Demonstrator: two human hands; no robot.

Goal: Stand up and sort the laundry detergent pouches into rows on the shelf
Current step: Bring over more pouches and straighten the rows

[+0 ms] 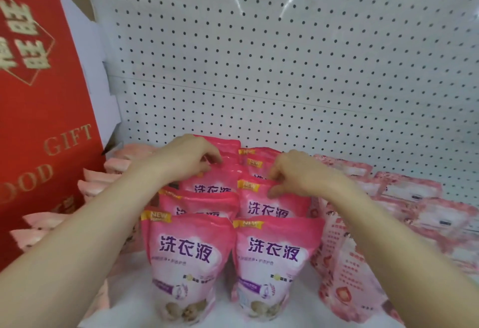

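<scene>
Pink laundry detergent pouches stand upright in two rows running front to back on the white shelf (pixel 129 312). The front left pouch (pixel 185 263) and front right pouch (pixel 272 263) face me. My left hand (pixel 186 156) reaches over the left row and pinches the top edge of a rear pouch (pixel 223 150). My right hand (pixel 298 172) pinches the top edge of a pouch in the right row (pixel 269 206), second from the front. More pouches behind are partly hidden by my hands.
A red gift box (pixel 44 110) stands at the left. Pale pink packs (pixel 103 180) lie stacked beside it. Pink-and-white patterned pouches (pixel 414 211) lie flat at the right. A white pegboard (pixel 285 55) backs the shelf.
</scene>
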